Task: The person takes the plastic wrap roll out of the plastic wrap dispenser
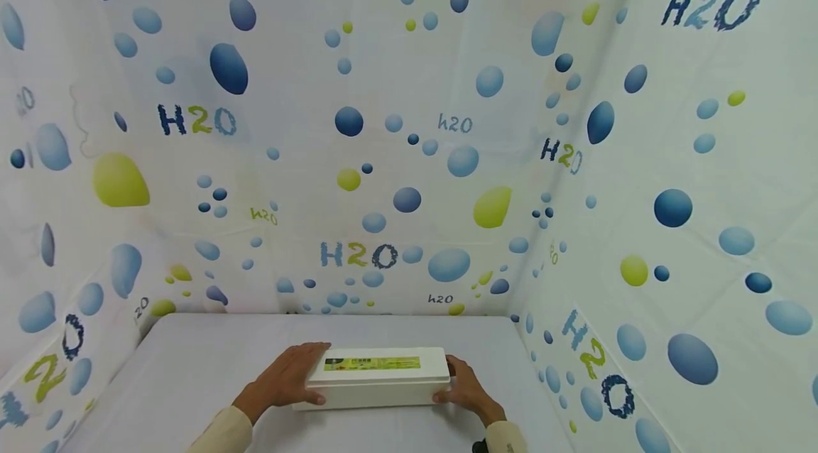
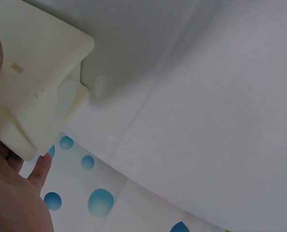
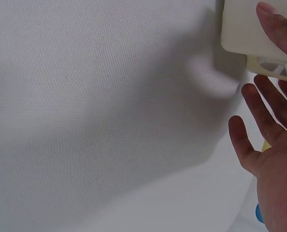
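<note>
A long white plastic box (image 1: 383,394) with a lid lies crosswise near the front of the table, a yellow-green printed label (image 1: 372,363) on its top. At its left end my left hand (image 1: 287,376) holds it, thumb on the front face and fingers over the back edge. My right hand (image 1: 469,389) holds the opposite end, its thumb on the front face. Several fingers of that hand spread out past the end in the right wrist view, where the box (image 3: 242,29) shows only a corner. In the left wrist view, the box's end (image 2: 51,96) has a pale oval recess.
A white cloth covers the table (image 1: 211,346). Behind it and along both sides hang white curtains (image 1: 294,176) printed with blue and green drops and "H2O" lettering. The right curtain (image 1: 703,176) stands close beside the table's right edge.
</note>
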Available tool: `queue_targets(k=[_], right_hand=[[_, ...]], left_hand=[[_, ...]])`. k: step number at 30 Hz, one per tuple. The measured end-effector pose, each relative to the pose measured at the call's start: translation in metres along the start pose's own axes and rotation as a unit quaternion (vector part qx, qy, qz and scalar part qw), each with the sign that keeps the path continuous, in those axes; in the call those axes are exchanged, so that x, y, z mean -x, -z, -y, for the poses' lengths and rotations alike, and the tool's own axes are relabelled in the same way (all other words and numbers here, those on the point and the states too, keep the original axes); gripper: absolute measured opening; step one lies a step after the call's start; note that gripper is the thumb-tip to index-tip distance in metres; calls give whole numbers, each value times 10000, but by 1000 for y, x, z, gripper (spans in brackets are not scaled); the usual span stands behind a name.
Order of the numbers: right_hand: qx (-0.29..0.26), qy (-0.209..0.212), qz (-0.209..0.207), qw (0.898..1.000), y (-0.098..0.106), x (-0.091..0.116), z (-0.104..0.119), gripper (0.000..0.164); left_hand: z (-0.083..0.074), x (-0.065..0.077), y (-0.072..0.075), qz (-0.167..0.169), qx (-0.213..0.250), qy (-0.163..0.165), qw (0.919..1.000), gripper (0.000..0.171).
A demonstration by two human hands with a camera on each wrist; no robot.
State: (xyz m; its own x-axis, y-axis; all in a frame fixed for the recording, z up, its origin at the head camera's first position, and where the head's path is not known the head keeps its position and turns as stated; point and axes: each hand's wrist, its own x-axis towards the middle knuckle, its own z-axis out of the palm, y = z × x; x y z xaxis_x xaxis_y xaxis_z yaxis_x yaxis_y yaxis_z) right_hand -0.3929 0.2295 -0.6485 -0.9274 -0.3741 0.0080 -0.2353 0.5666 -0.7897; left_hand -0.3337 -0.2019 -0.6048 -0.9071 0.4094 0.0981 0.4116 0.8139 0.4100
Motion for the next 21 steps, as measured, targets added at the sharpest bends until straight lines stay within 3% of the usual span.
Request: queue_targets(k=[5,15,20,21], right_hand=[[7,5,-36,10000,1,0,2,86],[-5,68,-40,10000,0,0,1,86],[-96,-16,-50,9999,-2,2,1,85],[-108,-17,-51,9999,-2,3,1,84]], left_hand=[[-1,-2,1,-37,5,18,10000,107],[-11,-12,7,194,3,362,9992,99],[-3,-12,2,243,462,303,9982,99],[7,-13,-5,176,483,99,9986,99]])
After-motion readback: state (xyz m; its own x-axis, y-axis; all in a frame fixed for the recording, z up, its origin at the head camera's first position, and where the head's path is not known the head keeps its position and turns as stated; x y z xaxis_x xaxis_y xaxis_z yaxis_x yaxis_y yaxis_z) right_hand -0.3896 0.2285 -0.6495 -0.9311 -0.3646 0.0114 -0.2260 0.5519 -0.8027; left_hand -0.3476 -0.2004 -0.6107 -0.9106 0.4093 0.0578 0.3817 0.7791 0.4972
